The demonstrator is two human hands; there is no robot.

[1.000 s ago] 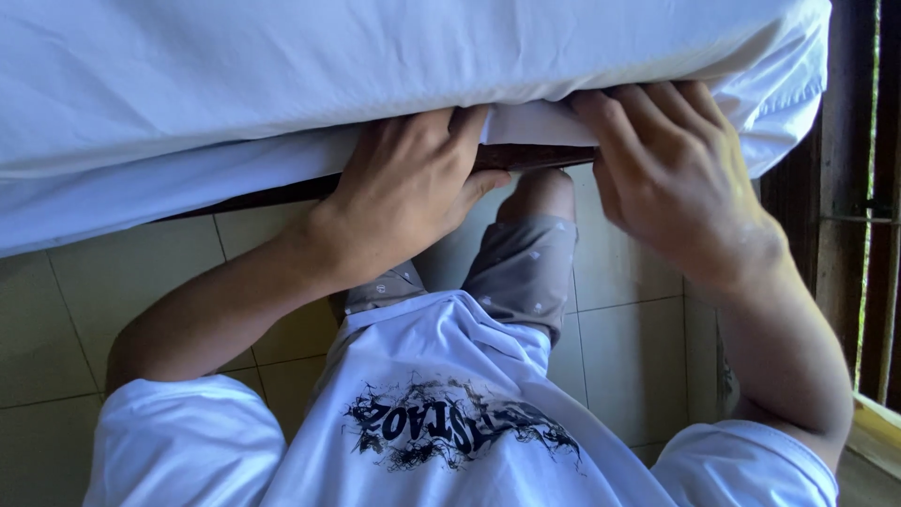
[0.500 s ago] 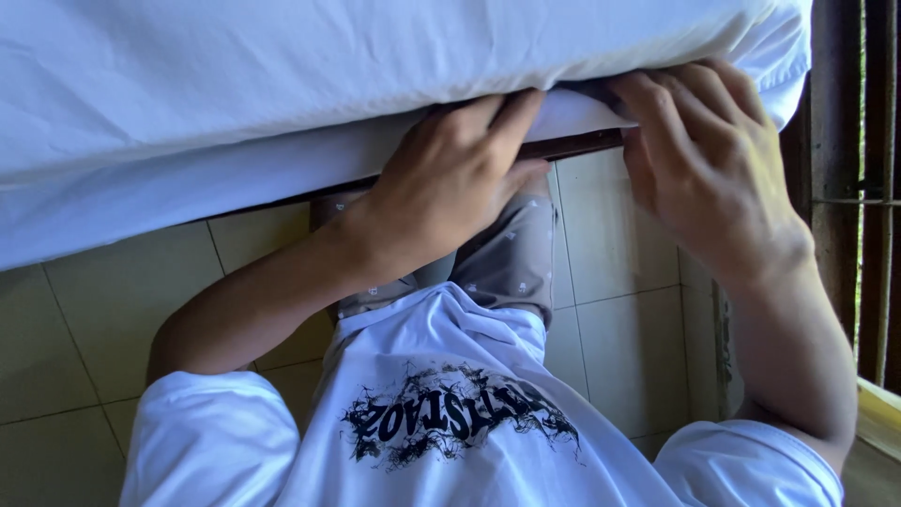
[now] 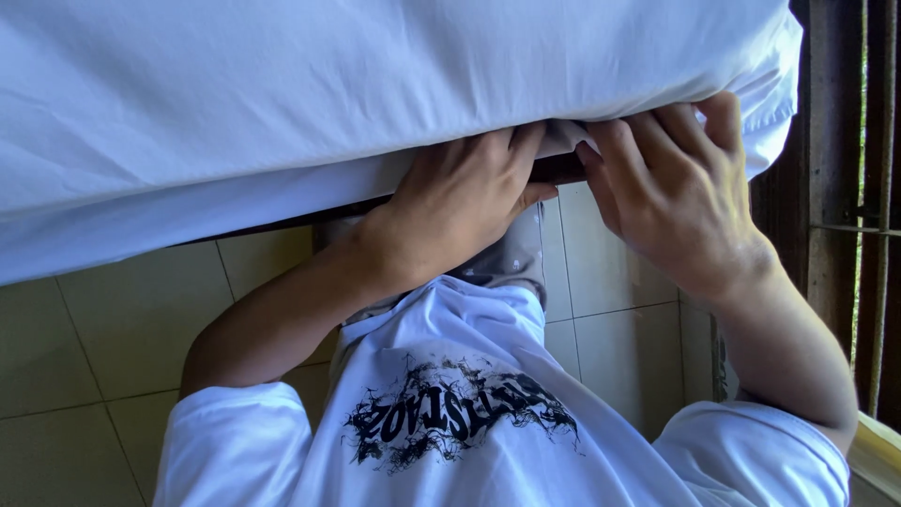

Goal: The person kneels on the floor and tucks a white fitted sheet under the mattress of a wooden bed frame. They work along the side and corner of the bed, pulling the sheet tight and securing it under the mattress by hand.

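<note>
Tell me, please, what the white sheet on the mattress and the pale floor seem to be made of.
White bed sheet: probably woven cotton-like cloth, matte, showing soft wrinkles where both hands tuck it. Pale floor: likely glazed ceramic tile, with straight grout lines and a faint sheen.

Bedroom at home: I'm at a mattress [image 3: 282,216] dressed w/ a white fitted sheet [image 3: 375,84], dark bed frame [image 3: 554,169] beneath, beige tiled floor [image 3: 94,347] underfoot, barred wooden window [image 3: 845,188] at my right.

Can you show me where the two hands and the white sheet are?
left hand [image 3: 460,202], head view, on its back.
right hand [image 3: 671,188], head view, on its back.
white sheet [image 3: 328,94], head view, on the smooth top cloth.
</note>
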